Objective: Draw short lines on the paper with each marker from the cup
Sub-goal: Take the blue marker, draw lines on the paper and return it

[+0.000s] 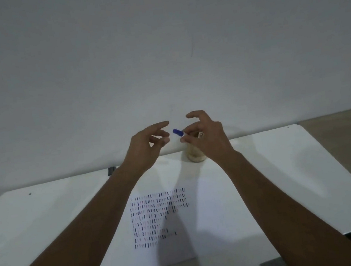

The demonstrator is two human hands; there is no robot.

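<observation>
Fingers of the right hand (206,135) are pinching a blue marker (178,132) above the cup (195,154) at the tabletop's (285,163) far edge, its blue end pointing toward the left hand (147,145). That hand's grip is hanging loosely open and empty just beside it, probably readying to pull the cap. Paper (203,218) is lying nearer the person, already filled with rows of short strokes.
</observation>
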